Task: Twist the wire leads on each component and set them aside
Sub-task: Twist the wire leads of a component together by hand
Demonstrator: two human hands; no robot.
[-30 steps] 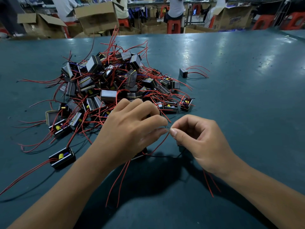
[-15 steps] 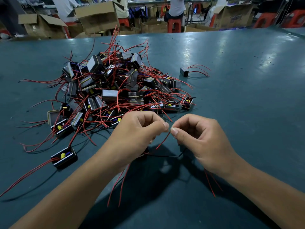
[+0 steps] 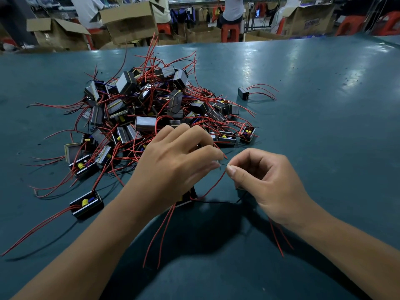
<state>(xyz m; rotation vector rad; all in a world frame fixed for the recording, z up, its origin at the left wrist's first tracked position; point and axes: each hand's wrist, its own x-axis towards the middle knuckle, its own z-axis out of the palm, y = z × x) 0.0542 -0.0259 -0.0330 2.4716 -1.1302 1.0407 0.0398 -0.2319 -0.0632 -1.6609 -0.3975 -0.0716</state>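
Note:
A heap of small black box components (image 3: 151, 113) with long red wire leads lies on the teal table (image 3: 313, 137). My left hand (image 3: 173, 167) and my right hand (image 3: 266, 180) meet just in front of the heap, their fingertips pinching the bare end of a red lead (image 3: 213, 185). That lead runs down to a black component (image 3: 187, 197) mostly hidden under my left hand. More red leads trail from it toward me. One component (image 3: 243, 93) with red leads lies alone to the right of the heap.
Another single component (image 3: 86, 204) sits at the heap's near left with leads stretching left. Beyond the table's far edge stand open cardboard boxes (image 3: 127, 20), red stools (image 3: 230, 32) and several people.
My left hand's fingers have uncurled and shifted at the wire end while my right hand keeps its pinch. The view has tilted slightly.

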